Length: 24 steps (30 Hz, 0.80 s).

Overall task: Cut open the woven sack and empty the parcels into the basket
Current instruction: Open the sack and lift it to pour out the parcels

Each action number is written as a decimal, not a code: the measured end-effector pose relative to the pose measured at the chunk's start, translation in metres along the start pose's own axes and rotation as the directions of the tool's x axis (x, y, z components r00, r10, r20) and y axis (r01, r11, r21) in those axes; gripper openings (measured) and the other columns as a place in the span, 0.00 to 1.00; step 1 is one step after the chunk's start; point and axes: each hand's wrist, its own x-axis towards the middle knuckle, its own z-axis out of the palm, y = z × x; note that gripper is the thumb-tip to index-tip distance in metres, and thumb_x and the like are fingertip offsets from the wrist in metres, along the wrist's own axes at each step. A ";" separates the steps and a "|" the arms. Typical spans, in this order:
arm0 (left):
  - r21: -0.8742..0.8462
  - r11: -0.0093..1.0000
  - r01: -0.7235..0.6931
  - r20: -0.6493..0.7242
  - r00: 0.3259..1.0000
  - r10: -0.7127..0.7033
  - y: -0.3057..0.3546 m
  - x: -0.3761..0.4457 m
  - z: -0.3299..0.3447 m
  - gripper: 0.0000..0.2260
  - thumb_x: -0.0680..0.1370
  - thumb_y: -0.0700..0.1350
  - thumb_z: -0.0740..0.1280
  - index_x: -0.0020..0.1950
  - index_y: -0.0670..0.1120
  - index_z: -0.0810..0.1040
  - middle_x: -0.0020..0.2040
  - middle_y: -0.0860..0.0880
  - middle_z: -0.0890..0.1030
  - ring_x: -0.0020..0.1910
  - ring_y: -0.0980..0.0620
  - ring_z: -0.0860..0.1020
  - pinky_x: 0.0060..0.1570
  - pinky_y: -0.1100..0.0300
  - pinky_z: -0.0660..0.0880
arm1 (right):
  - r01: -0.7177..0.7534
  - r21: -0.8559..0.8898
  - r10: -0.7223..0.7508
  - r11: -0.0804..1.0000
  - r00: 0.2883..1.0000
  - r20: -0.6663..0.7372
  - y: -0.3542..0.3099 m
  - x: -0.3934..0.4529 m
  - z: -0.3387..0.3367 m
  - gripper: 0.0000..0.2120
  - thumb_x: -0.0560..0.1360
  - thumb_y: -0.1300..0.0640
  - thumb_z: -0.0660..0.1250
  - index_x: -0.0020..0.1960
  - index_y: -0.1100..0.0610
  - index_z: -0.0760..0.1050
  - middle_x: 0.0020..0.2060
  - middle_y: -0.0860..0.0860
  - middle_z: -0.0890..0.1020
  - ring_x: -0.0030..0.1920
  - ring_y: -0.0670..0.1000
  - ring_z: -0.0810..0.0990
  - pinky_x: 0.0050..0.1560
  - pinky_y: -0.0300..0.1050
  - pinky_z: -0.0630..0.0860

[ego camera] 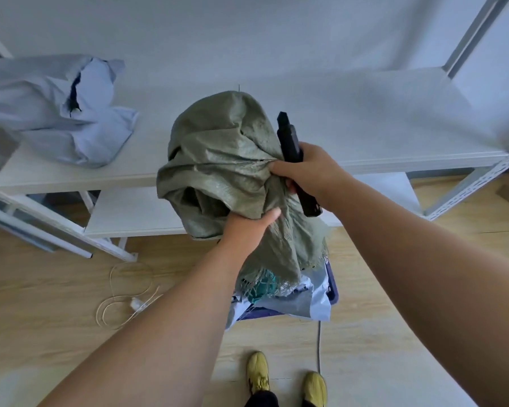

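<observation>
A: Head view, looking down; biggest item first: white shelf unit [365, 133], two tiers showing, standing on a pale wood floor [56, 289].

B: Next in size?

A: Woven sack [218, 160], grey-green, crumpled, held up in front of the shelf edge and directly above the basket [332, 292]; its frayed open end hangs downward, touching the parcels heaped there.

B: On the shelf itself?

A: Pale blue bag [56, 113], slumped at the left end of the upper tier, well apart from the sack; dark tear in its face.

B: The basket?

A: Blue, on the floor below the sack; mostly hidden; only a rim section shows at right. Parcels [303, 304] in it, pale blue-white mailers, one draped over the rim; something teal sits among the sack's loose threads, cannot tell what.

B: Hands?

A: Right hand [309, 171] curled round a bunch of sack fabric on the right side; same hand also holds a black cutter [291, 154], long body pointing up and away, lower end sticking out below the palm. Left hand [247, 227] lower down, fingers buried in the fabric, thumb lying over a fold; gripping the sack from beneath.

B: Smaller bits?

A: Yellow shoes [285, 377] at bottom edge; loose loop of pale string [121, 301] on the floor to the left, near the shelf foot; thin grey cable [319, 348] running back from the basket.
</observation>
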 end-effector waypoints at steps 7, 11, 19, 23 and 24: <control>-0.475 0.873 0.111 -0.246 0.936 -0.253 0.006 0.014 0.000 0.24 0.73 0.49 0.74 0.66 0.47 0.71 0.58 0.52 0.77 0.57 0.47 0.76 0.60 0.51 0.73 | -0.008 -0.254 -0.010 0.967 0.997 -0.071 0.044 -0.006 0.013 0.27 0.65 0.47 0.78 0.61 0.49 0.75 0.46 0.46 0.81 0.45 0.52 0.83 0.49 0.52 0.82; -0.438 0.899 0.010 -0.225 0.967 -0.121 0.025 0.012 -0.004 0.21 0.71 0.46 0.75 0.63 0.46 0.75 0.58 0.50 0.79 0.57 0.49 0.77 0.56 0.55 0.74 | -0.025 -0.313 0.017 0.949 0.999 -0.028 0.056 -0.008 0.024 0.27 0.64 0.50 0.79 0.60 0.52 0.74 0.47 0.48 0.81 0.47 0.51 0.81 0.46 0.48 0.78; -0.352 0.918 -0.184 -0.126 0.981 0.148 0.045 0.013 -0.012 0.20 0.66 0.52 0.75 0.56 0.52 0.79 0.57 0.52 0.82 0.57 0.50 0.80 0.60 0.48 0.76 | 0.058 -0.345 -0.141 0.937 0.965 -0.221 0.032 0.008 0.022 0.08 0.73 0.55 0.71 0.48 0.56 0.74 0.39 0.50 0.79 0.44 0.55 0.78 0.38 0.42 0.67; -0.284 0.942 -0.177 -0.107 0.983 0.152 0.035 0.019 -0.016 0.24 0.64 0.60 0.75 0.56 0.52 0.81 0.54 0.53 0.84 0.56 0.49 0.81 0.59 0.47 0.76 | 0.090 -0.288 -0.176 0.953 0.941 -0.288 0.026 0.012 0.017 0.05 0.74 0.59 0.68 0.46 0.53 0.72 0.37 0.48 0.77 0.42 0.53 0.76 0.33 0.41 0.66; -0.269 0.945 -0.185 -0.113 0.981 0.160 0.036 0.019 -0.017 0.23 0.64 0.60 0.75 0.55 0.52 0.81 0.54 0.53 0.84 0.56 0.49 0.81 0.59 0.48 0.76 | 0.089 -0.304 -0.174 0.949 0.948 -0.266 0.026 0.013 0.018 0.05 0.74 0.58 0.68 0.46 0.53 0.72 0.36 0.47 0.76 0.41 0.52 0.75 0.32 0.41 0.66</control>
